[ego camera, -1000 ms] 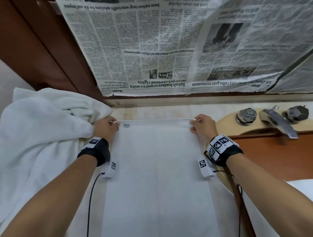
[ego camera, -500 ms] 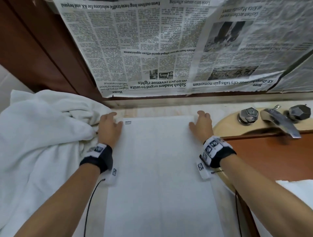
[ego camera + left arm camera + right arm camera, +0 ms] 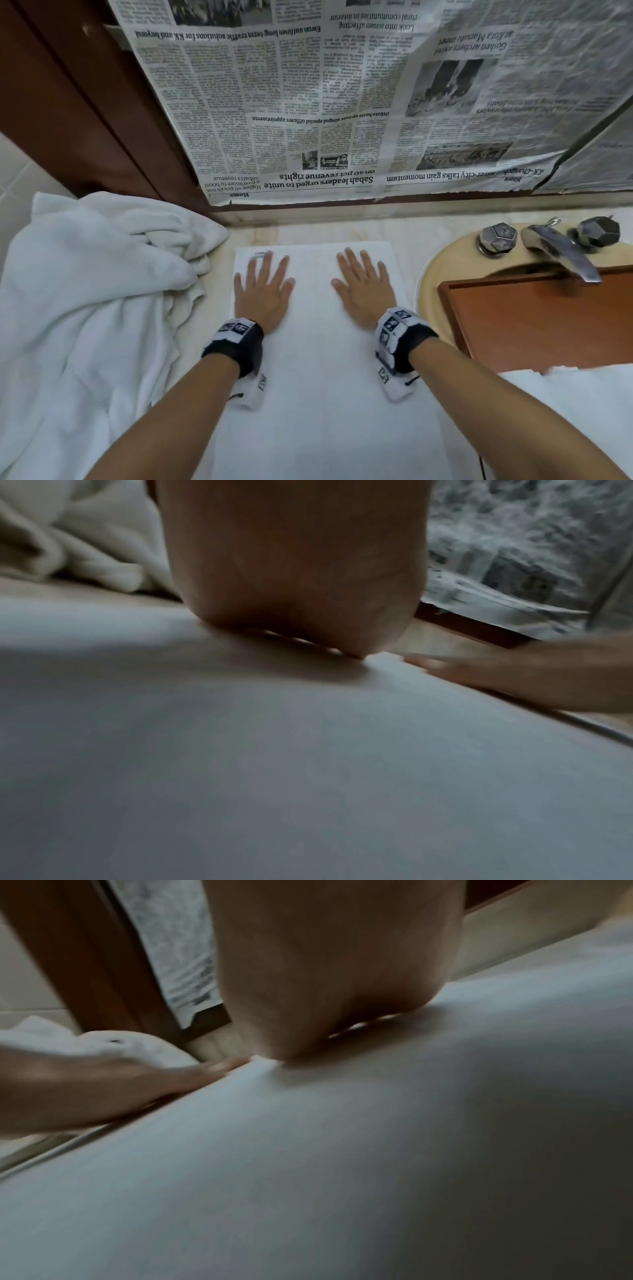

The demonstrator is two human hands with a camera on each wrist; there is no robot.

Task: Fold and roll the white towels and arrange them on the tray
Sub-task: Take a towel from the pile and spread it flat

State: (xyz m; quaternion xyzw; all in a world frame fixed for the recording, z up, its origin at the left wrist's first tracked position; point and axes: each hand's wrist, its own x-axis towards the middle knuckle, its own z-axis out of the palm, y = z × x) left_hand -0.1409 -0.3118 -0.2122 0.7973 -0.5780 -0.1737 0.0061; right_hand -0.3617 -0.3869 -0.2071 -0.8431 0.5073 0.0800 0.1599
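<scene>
As both palms lay flat on a folded white towel (image 3: pixel 318 377), a person stood over a pale stone surface (image 3: pixel 407 236) beside a sink. The left hand (image 3: pixel 262 294) and the right hand (image 3: pixel 364 291) rested side by side near the towel's far edge, apart from each other, fingers straight and spread; neither grip closed on anything. Both wrist views, dim and blurred, showed the heel of each hand pressed on the cloth, the left hand (image 3: pixel 294 569) in one, the right hand (image 3: pixel 335 966) in the other.

The towel ran as one long smooth strip from the wall side down towards the person. One heap of crumpled white towels (image 3: pixel 89 291) lay to its left, touching the strip's near left edge; how many pieces made up the heap could not be told. A corner of more white cloth (image 3: pixel 575 404) showed at lower right.

One brown wooden tray (image 3: pixel 534 322) sat across the round sink (image 3: pixel 428 284) on the right. Behind it stood one metal tap spout (image 3: pixel 561 253) between two faceted handles (image 3: pixel 497 236). Sheets of newspaper (image 3: pixel 342 102), hung upside down, covered the wall above. Each wrist carried one black strap (image 3: pixel 236 346) with printed markers.
</scene>
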